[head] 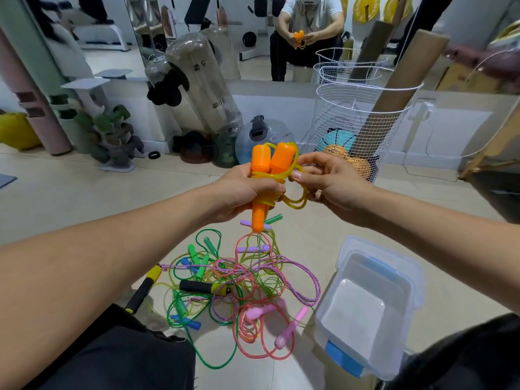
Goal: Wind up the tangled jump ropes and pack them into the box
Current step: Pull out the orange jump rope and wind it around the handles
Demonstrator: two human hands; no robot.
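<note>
Orange-handled rope (270,164) gripped left hand (247,192), right hand (332,184) pinching.

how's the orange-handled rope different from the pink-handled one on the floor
The orange-handled rope is up in the air, gripped by the left hand; the pink-handled rope lies on the floor. The orange one's yellow cord is wound round its handles, with the right hand pinching a loop; the pink one's cord sprawls loose in the tangle. Neither is in the box.

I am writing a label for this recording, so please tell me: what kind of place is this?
Probably a small home or studio gym. A rack of dumbbells stands by the wall, a big mirror reflects a weight bench, and a wire basket holds balls. Tangled jump ropes lie on the tiled floor.
</note>
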